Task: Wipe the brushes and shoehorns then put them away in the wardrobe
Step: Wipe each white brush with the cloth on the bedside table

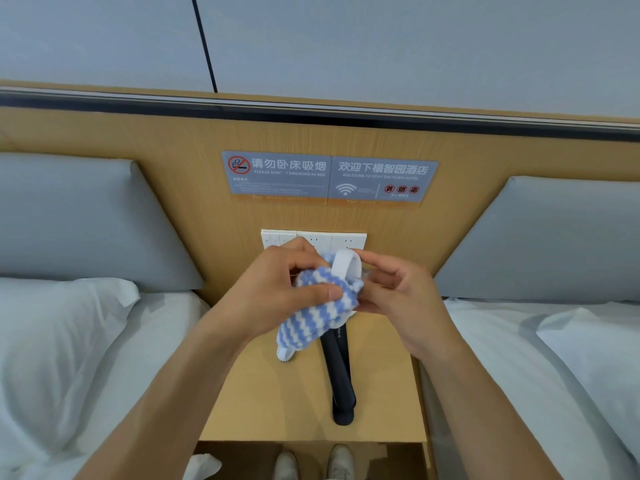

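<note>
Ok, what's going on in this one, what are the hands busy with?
A person stands at a wooden nightstand between two beds. The left hand presses a blue-and-white striped cloth around a white object, apparently a shoehorn or brush handle, while the right hand steadies it from the other side. Dark shoehorns lie on the nightstand below, not yet put away. The wardrobe isn't visible.

Wooden nightstand between two beds; dark shoehorns lie on top.
</note>
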`<action>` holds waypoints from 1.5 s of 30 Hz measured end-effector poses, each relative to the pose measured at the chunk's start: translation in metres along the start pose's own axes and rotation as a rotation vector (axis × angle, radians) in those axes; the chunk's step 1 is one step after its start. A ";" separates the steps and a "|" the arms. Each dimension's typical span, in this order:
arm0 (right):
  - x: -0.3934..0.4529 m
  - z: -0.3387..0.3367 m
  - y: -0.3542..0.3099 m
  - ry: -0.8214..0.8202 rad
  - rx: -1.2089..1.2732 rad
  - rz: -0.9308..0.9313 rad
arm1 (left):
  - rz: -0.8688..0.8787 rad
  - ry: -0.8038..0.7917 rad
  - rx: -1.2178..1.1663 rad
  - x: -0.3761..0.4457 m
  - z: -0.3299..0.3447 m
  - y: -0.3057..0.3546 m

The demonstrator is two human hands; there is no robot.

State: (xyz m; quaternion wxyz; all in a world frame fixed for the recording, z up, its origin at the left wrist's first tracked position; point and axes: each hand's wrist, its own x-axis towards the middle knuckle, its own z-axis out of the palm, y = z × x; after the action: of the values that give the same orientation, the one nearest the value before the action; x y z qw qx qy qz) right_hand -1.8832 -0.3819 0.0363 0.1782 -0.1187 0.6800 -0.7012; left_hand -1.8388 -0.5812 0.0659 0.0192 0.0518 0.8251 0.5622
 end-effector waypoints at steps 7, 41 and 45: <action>0.008 -0.009 0.003 0.001 0.145 0.198 | 0.163 0.055 0.243 -0.015 0.019 -0.030; 0.054 0.043 0.281 0.346 -0.255 0.888 | -0.372 0.453 0.447 -0.070 0.009 -0.206; 0.088 0.047 0.319 0.268 -0.590 0.827 | -0.407 0.443 0.441 -0.073 0.014 -0.237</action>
State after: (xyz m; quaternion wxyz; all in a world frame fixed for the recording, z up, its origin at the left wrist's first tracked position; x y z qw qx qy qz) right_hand -1.9156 -0.4643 -0.2853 0.3106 0.2051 0.8555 -0.3600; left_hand -1.7800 -0.6620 -0.1617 -0.0597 -0.2334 0.9040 0.3533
